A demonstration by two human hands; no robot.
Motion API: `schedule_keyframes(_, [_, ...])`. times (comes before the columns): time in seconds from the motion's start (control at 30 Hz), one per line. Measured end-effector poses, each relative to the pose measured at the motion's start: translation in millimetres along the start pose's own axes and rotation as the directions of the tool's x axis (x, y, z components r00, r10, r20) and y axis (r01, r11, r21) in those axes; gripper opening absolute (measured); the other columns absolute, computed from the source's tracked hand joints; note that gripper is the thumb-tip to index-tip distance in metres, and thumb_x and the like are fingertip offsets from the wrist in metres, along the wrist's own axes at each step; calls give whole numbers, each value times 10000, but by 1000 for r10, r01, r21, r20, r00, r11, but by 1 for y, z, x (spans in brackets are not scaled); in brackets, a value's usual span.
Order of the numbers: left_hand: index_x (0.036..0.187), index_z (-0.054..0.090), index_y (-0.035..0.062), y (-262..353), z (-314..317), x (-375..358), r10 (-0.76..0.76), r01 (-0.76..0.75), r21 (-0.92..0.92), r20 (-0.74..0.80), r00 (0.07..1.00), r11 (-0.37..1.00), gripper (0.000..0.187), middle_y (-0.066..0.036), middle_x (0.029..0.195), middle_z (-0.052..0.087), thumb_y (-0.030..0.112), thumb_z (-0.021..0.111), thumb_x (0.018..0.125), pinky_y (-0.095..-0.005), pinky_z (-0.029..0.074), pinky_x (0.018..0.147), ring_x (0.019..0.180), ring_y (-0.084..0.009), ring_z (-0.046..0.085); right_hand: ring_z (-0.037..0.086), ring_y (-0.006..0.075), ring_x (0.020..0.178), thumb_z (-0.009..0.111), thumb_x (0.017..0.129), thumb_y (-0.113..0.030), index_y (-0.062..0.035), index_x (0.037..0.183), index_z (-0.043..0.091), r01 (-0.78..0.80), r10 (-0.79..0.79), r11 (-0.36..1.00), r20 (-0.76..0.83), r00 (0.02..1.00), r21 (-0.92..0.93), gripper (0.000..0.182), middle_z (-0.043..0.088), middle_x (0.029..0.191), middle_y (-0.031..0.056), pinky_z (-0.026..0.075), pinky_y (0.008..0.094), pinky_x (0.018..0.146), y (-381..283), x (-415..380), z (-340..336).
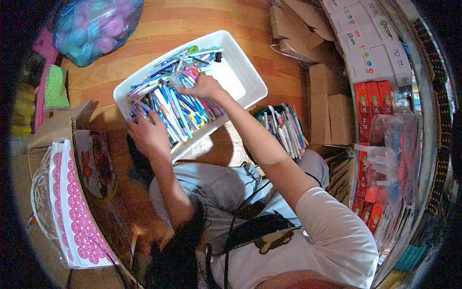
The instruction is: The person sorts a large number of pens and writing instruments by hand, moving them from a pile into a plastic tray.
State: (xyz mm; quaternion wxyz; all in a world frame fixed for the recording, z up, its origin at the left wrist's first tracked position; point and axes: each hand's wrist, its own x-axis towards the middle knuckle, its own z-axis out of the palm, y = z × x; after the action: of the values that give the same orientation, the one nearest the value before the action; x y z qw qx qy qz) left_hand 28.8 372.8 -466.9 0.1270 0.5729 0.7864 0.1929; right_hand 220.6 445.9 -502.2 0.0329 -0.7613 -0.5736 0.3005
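A white plastic tub [248,67] on the floor holds many loose pens [175,108], mostly lying side by side in blue, white, pink and purple. My left hand [150,135] rests at the tub's near-left corner, fingers apart over the ends of the pens. Further in, my right hand [207,88] reaches across the tub, thumb and fingers closed around some pens near the middle of the heap. Its fingertips are partly hidden among pens and shiny clear wrapping. The tub's right end shows bare white bottom, with a small black piece [218,57] near the far wall.
Another bundle of pens [284,127] stands right of the tub, beside my knee. A bag of pink and blue rolls [98,29] lies far left. An open carton with pink-sticker sheets [79,207] is at left. Paper boxes [368,45] and red packs [373,103] line the right.
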Motion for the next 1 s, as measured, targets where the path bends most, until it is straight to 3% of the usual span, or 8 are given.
schedule_keyframes(0.17, [1068, 504, -107, -35, 25, 12, -74, 76, 99, -17, 997, 992, 465, -295, 1034, 496, 294, 436, 841, -471, 412, 832, 954, -412, 495, 614, 325, 870, 626, 466, -763, 126, 1035, 521, 29, -29, 1000, -24, 999, 6, 1061, 603, 959, 253, 483, 350, 774, 3, -1, -6])
schedule_keyframes(0.27, [967, 538, -123, -20, 9, 9, -87, 59, 130, 223, 971, 990, 419, -317, 1010, 503, 260, 441, 827, -479, 410, 831, 974, -417, 496, 621, 308, 852, 619, 483, -760, 69, 967, 600, 15, -26, 993, 99, 995, 116, 960, 621, 922, 237, 481, 351, 762, 14, 7, -6])
schedule_keyframes(0.4, [835, 575, -80, -2, -17, 7, -123, 181, -126, 370, 921, 975, 320, -283, 919, 564, 221, 477, 791, -470, 423, 806, 883, -426, 535, 628, 271, 786, 614, 530, -741, 23, 872, 647, 41, -35, 992, -47, 998, 121, 838, 639, 827, 197, 484, 342, 704, 21, 9, 7])
schedule_keyframes(0.53, [777, 557, -97, -4, 15, -4, 43, -43, -7, 64, 997, 999, 307, -298, 826, 571, 199, 476, 778, -441, 455, 733, 755, -417, 574, 584, 160, 642, 632, 595, -683, 25, 810, 630, -29, 1, 973, 124, 992, 229, 741, 620, 733, 99, 461, 283, 579, 18, 5, -5])
schedule_keyframes(0.6, [807, 583, -104, -10, 27, 4, -22, 11, -100, -109, 994, 995, 357, -314, 790, 578, 229, 454, 803, -485, 451, 742, 784, -438, 581, 573, 130, 607, 638, 638, -636, 57, 827, 616, -114, -38, 839, 266, 963, 532, 719, 618, 716, 90, 450, 256, 550, 14, -3, -2])
schedule_keyframes(0.63, [910, 544, -130, -12, 28, 10, -103, 125, -175, 133, 986, 976, 442, -336, 877, 566, 292, 456, 814, -478, 441, 782, 855, -447, 566, 573, 130, 604, 639, 658, -610, 92, 852, 599, -136, -30, 818, 278, 960, 559, 729, 618, 720, 94, 448, 246, 545, 13, -8, -4])
schedule_keyframes(0.73, [992, 487, -163, -5, 36, 9, -163, 173, -183, 71, 984, 968, 591, -349, 939, 549, 402, 457, 822, -469, 428, 822, 905, -440, 555, 597, 125, 676, 602, 741, -563, 22, 971, 603, -247, -76, 666, 394, 916, 704, 629, 625, 803, 63, 481, 255, 612, 9, -11, -10])
schedule_keyframes(1.0, [1056, 397, -207, -1, 39, 14, -151, 195, -286, 168, 974, 938, 921, -360, 999, 497, 629, 548, 700, -465, 381, 877, 969, -445, 502, 603, 130, 864, 560, 807, -504, -34, 1160, 517, -322, -262, 542, 520, 813, 776, 589, 614, 996, 62, 498, 262, 722, 17, -15, -8])
